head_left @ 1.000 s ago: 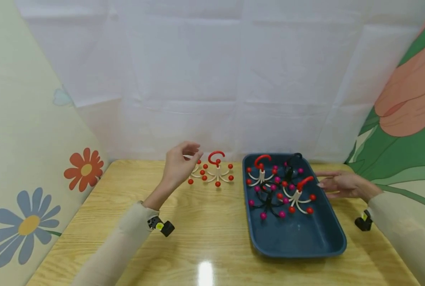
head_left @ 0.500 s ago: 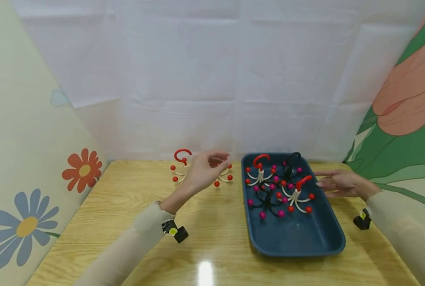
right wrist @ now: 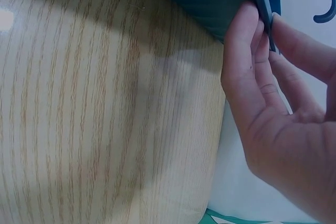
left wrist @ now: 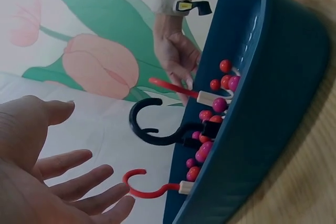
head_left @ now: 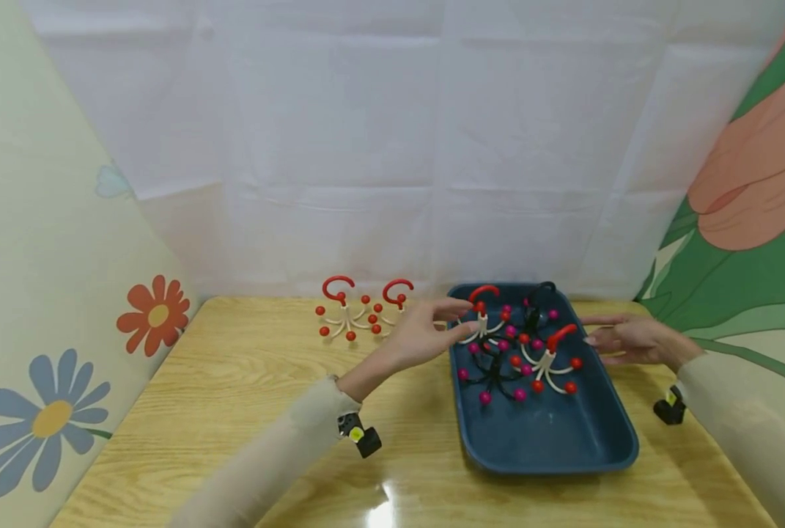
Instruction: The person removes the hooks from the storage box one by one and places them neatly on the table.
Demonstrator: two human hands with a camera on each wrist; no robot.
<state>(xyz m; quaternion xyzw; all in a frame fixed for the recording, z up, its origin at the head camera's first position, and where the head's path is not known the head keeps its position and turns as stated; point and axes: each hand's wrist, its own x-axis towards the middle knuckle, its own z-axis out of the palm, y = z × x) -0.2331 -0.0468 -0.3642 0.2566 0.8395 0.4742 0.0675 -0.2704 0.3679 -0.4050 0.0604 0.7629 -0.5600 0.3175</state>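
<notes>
My left hand (head_left: 421,334) is held over the near-left rim of the dark blue tray (head_left: 550,440), with loosely bent fingers and nothing between them. Closest to its fingertips is a white, multi-armed hanger with a red hook (head_left: 483,323) and red ball tips. In the left wrist view, the spread fingers appear apart from that red hook (left wrist: 152,192). At the tray's right side, my right hand (head_left: 629,341) pinches the rim between thumb and fingers, as the right wrist view shows. Also inside the tray are another red-hooked white hanger (head_left: 548,359) and black hangers (head_left: 495,370) with magenta balls.
Two more white hangers with red hooks stand on the wooden table left of the tray: one farther left (head_left: 346,315), the other (head_left: 400,297) partly behind my left hand. A white sheet (head_left: 339,147) hangs behind the table. Flower-patterned cloth (head_left: 56,242) flanks it.
My left hand has swept rightward past the two hangers on the table to the tray's left edge, holding nothing. Those hangers stay in place. My right hand keeps its hold on the rim.
</notes>
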